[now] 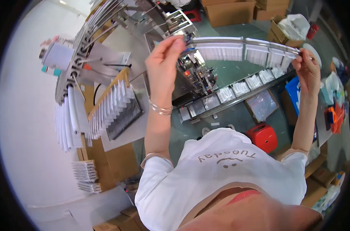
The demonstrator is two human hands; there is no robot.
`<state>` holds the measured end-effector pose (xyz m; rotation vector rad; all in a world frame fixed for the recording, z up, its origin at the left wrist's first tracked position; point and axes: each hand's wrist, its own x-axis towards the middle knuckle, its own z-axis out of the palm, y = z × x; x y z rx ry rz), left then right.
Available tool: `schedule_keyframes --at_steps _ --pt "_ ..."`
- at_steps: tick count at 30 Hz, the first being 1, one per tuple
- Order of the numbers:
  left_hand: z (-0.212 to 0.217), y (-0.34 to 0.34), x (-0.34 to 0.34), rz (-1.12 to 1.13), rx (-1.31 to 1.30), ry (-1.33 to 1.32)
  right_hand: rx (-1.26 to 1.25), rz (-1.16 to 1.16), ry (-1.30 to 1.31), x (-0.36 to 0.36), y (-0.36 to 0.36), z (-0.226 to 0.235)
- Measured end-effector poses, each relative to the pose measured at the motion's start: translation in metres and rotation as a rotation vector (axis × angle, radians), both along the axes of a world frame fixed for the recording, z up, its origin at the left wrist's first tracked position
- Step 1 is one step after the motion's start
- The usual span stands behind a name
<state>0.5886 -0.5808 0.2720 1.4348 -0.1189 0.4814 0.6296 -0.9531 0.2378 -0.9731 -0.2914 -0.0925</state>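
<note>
A red stool (262, 138) and cardboard boxes (229, 14) stand on the green floor (227, 68).

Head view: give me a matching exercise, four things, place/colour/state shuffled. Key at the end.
Column one
1. Left hand
2. Right hand
3. Long bar
4. Stool

Column two
A. Red
B. At the right end of the bar
C. Bracelets around its wrist
D. Raised, held toward both ends

Pairs: 1-C, 2-B, 3-D, 4-A
</note>
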Motion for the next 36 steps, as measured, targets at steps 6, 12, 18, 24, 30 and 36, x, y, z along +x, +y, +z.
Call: schedule_keyframes --at_steps 6,12,18,24,30,36 --pt "-0.014 0.000 -0.003 -0.057 -0.098 -0.068 -0.064 -0.012 -0.035 0.003 0.010 0.020" --pt "-0.035 0.046 -0.014 0.153 -0.181 -0.123 -0.224 0.160 -0.207 0.004 0.069 0.058" --pt "-0.018 0.055 -0.025 0.313 -0.081 -0.199 -0.279 0.295 -0.264 0.011 0.077 0.073" --pt "-0.012 0.068 -0.056 0.418 -0.106 -0.218 -0.311 0.293 -0.288 0.008 0.099 0.084" --pt "-0.008 0.074 -0.091 0.564 -0.031 -0.219 -0.257 0.366 -0.299 0.023 0.135 0.075" --pt "0.000 0.075 -0.116 0.744 0.138 -0.188 -0.219 0.469 -0.307 0.013 0.148 0.075"
